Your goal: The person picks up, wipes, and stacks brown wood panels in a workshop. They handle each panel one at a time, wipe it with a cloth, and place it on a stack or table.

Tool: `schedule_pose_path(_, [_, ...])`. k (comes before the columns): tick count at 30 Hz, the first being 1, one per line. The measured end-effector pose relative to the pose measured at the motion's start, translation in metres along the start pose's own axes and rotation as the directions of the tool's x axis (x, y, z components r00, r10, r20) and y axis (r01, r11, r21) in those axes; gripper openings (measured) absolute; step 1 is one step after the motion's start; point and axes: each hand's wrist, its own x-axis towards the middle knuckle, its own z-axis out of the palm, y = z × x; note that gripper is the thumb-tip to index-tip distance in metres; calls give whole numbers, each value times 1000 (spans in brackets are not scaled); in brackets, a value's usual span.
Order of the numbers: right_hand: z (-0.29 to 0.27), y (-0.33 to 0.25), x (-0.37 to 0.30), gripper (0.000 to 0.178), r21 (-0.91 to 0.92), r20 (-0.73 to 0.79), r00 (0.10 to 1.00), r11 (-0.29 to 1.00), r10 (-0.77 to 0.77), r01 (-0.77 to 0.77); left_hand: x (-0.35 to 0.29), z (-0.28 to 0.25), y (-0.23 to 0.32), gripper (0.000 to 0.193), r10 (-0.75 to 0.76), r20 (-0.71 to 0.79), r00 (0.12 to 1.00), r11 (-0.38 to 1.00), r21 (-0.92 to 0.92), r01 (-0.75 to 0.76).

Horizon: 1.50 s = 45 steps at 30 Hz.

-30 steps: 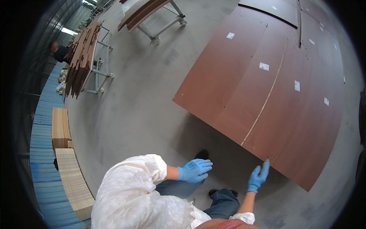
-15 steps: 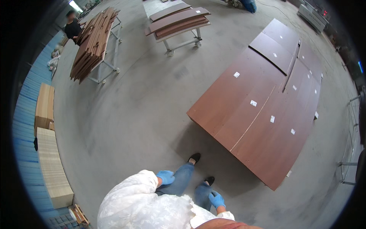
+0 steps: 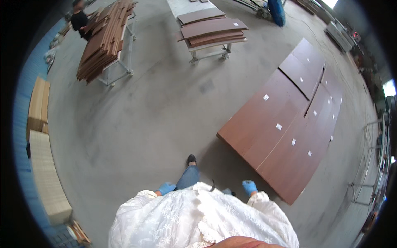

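Observation:
Both of my hands wear blue gloves and hang low at my sides. My left hand (image 3: 166, 188) is beside my jeans-clad leg (image 3: 188, 177), and no object shows in it. Between me and the near end of a large stack of brown panels (image 3: 269, 124), my right hand (image 3: 249, 187) hangs apart from the stack. It shows nothing held either. Both hands are small and blurred, so how far the fingers are curled is unclear. White labels dot the stack's top, where some panels lie raised at the far end.
A wheeled cart (image 3: 120, 68) at far left carries brown strips (image 3: 105, 41); a person (image 3: 78, 20) stands beside it. Another cart (image 3: 211, 51) holds brown boards (image 3: 213, 29). Pale board stacks (image 3: 47, 177) line the left, and a metal frame (image 3: 366, 165) stands at right.
My view has shifted, and the panel stack and carts sit further right in it. My right hand has moved out to the side and forward. One foot shows ahead; the other is mostly hidden.

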Motion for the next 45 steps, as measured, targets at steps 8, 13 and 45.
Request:
schedule_pose_path(8, [26, -161, -1, 43, 174, 113, 992, 981, 63, -83, 154, -237, 68, 40, 116, -238, 964, 987, -82, -139])
schedule_pose_path(13, [25, -209, 57, 48, 67, 112, 955, 957, 275, -283, 243, -330, 168, 21, 213, -220, 952, 951, -178, -254])
schedule_pose_path(45, [-242, -842, 554, 52, 165, -52, 999, 986, -1, 10, 665, -777, 606, 40, 168, -509, 844, 968, -76, -238])
